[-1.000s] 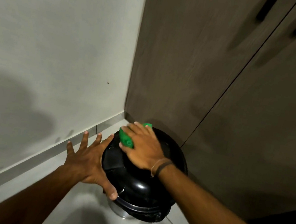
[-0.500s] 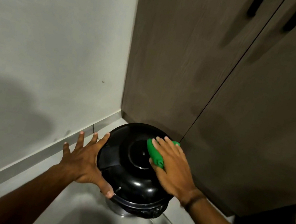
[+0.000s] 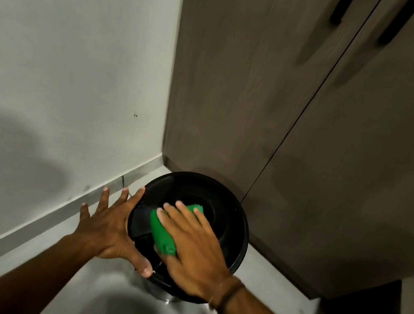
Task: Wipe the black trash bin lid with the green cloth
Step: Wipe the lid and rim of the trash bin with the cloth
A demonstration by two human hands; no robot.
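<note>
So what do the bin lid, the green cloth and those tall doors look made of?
Black bin lid: probably hard plastic, smooth with a sheen and moulded rings. Green cloth: soft matte fabric, bunched into folds; weave too blurred to tell. Cabinet doors: matte brown panels with grain streaks, real wood or laminate, I cannot say.

One black trash bin lid (image 3: 230, 209), one green cloth (image 3: 162, 234), one left hand (image 3: 111, 225), one right hand (image 3: 194, 249), two cabinet doors (image 3: 237, 93), two black handles (image 3: 339, 6), one wristband (image 3: 229, 290).

The round black plastic bin lid (image 3: 232, 215) looks smooth and shiny. The folded green cloth (image 3: 161, 231) looks soft (not shiny at all). The tall brown wooden cupboard doors (image 3: 239, 80) look dull, with fine grain lines.
</note>
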